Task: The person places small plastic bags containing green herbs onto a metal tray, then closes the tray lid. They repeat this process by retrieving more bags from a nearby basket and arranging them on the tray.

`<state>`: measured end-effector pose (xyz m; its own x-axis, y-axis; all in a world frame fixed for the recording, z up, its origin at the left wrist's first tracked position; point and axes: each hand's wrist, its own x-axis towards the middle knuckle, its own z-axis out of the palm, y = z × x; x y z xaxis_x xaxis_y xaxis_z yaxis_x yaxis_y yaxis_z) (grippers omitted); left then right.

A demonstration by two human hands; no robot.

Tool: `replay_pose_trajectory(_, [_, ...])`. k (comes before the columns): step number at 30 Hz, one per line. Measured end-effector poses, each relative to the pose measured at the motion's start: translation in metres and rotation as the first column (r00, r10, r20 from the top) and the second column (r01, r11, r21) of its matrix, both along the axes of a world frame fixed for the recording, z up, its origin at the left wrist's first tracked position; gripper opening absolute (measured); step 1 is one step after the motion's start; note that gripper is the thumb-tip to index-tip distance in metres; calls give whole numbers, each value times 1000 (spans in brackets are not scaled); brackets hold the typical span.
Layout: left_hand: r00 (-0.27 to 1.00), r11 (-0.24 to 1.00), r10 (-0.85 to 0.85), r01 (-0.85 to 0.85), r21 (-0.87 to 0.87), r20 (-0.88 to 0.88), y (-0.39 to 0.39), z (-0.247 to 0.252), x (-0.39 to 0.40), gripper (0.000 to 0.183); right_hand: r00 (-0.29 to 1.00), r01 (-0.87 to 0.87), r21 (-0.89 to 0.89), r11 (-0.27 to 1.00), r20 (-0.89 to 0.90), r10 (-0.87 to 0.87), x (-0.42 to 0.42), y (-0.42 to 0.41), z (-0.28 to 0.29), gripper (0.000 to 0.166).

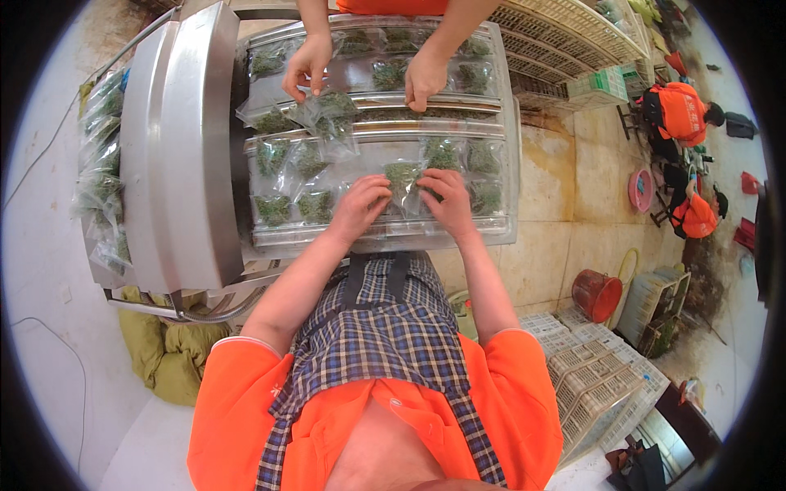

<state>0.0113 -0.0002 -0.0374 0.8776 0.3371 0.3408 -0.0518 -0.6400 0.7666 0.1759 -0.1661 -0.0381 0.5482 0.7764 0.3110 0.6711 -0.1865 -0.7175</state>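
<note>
A clear plastic bag of green herbs (403,178) lies flat on the metal bed of a packing machine (362,158), between my hands. My left hand (366,205) has its fingertips at the bag's left edge. The fingers of my right hand (446,199) are bent at its right side, near another bag of greens (441,153). Whether either hand pinches the plastic is hard to tell. More filled bags lie in rows on both sides of the sealing bars (393,130). Across the bed, a co-worker's hand (309,64) is over a bag (331,113); their other hand (425,77) touches the bar.
The machine's heavy steel lid (190,147) stands at the left, with more filled bags (104,178) beyond it. Stacked plastic crates (565,37) rise at upper right, others (595,380) at lower right. A red bucket (595,296) and two seated people (691,159) are farther right.
</note>
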Motion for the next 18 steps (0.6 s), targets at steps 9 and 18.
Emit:
replay_pose_trajectory(9, [882,786,443,-467,-406,-159,2,-5,15,14,888,217,-314,924,-330,-321,1,38,21,19])
replay_pose_trajectory(18, [749,909,375,-413,57,-546,14,-27,19,26,983,149,-779,609,51,-175,30,103,-10,21])
